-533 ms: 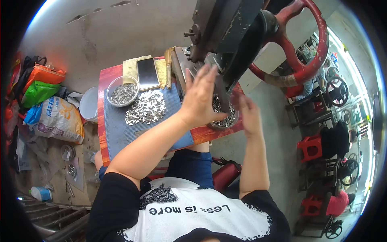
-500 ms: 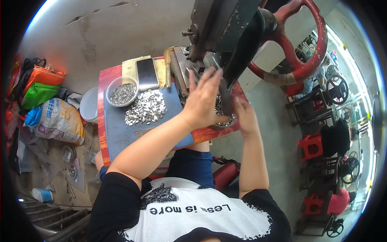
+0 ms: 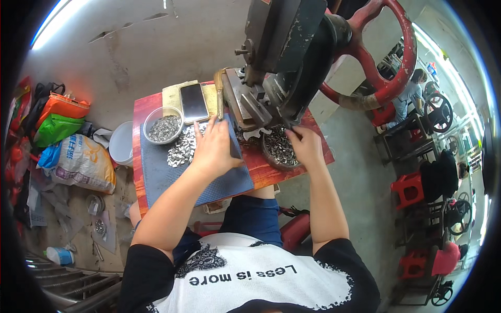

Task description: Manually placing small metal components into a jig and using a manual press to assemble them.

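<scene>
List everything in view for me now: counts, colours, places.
Press: one, dark, top centre
Wheel: one, red, on the press's right
Table: one, red, centre
Mat: one, blue, on table
Cloth: one, yellow, table's far side
Phone: one, dark screen, on cloth
Brush: one, tan, right of phone
Pile: uncounted pieces, silvery, on mat
Left bowl: one, clear, beside pile
Right bowl: one, clear, near press
Tub: one, white, left of table
Sack: one, white-orange-blue, left
Bags: at least two, orange and green, above sack
Stools: at least three, red, right
People: at least three, mixed clothing, right
Left hand: one, ungloved, over pile
Right hand: one, ungloved, at right bowl
</scene>
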### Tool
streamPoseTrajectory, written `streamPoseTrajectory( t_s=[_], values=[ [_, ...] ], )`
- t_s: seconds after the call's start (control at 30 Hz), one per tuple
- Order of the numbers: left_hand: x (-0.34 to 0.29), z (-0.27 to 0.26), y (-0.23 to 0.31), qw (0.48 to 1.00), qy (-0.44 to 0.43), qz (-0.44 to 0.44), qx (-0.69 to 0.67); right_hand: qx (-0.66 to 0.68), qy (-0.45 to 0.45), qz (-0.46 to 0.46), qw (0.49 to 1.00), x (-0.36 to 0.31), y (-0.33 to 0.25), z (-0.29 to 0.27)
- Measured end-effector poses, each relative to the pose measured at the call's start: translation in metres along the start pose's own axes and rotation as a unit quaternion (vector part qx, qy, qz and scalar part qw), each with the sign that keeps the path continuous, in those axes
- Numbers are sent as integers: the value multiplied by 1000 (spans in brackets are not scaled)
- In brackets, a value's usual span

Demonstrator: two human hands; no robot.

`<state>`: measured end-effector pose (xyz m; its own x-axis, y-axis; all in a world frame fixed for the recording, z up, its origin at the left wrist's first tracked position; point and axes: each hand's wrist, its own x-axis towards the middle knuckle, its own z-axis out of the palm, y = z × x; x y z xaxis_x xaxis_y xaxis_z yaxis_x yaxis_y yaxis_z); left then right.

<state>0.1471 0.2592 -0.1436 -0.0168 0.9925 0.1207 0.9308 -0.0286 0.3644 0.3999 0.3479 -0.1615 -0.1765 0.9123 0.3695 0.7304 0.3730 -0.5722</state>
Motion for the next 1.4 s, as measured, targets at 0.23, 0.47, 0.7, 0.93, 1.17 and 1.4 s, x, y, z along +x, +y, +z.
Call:
streamPoseTrajectory(
  t_s=[0.23, 0.47, 0.7, 0.93, 1.17, 1.4],
  values=[
    [-17, 26, -40, 994, -28, 99, 27, 459, -142, 172, 860, 7, -11, -4],
    [-63, -14, -76, 951, 251, 52, -175, 114, -236, -175, 949, -53, -111, 57],
    [-118, -1, -110, 964, 166, -4, -209, 135, -169, -302, 928, -62, -140, 121],
    [-129, 1, -119, 972, 155, 18, -176, 103, -145, -232, 956, -36, -128, 119],
    [-121, -14, -119, 966, 118, 7, -230, 102, -201, -316, 921, -29, -139, 127],
    [-81, 12, -112, 969, 198, 9, -147, 80, -223, -334, 912, -29, -137, 130]
  ],
)
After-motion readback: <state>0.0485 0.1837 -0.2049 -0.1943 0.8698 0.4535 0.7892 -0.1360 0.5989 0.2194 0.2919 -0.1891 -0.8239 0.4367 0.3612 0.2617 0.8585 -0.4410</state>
